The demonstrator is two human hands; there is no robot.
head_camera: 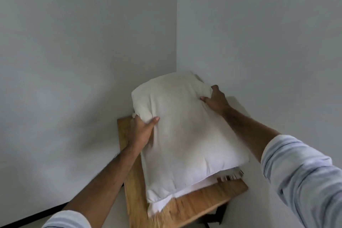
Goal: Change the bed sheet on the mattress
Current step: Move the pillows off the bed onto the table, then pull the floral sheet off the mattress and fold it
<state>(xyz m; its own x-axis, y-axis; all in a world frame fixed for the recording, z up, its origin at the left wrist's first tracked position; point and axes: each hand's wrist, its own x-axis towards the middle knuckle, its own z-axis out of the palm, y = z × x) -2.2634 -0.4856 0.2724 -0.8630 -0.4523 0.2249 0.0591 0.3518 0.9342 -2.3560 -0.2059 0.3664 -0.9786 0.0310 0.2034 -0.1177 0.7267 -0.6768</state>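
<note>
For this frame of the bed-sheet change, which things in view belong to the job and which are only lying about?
Belongs to the job:
- pillow, gripped at its far end by the left hand and the right hand
- folded white fabric under the pillow, possibly a sheet

Just there:
- wooden table in the wall corner, carrying both
- striped item peeking out beneath the pillow; too hidden to identify

Soft, even daylight in a pale corner, a little murky.

No glare anywhere; faint shadows gather low where the walls (88,61) meet and under the pillow (185,135). Everything looks slightly smeared, the striped sleeves (305,176) most of all, and the wide lens bends lines near the edges.
</note>
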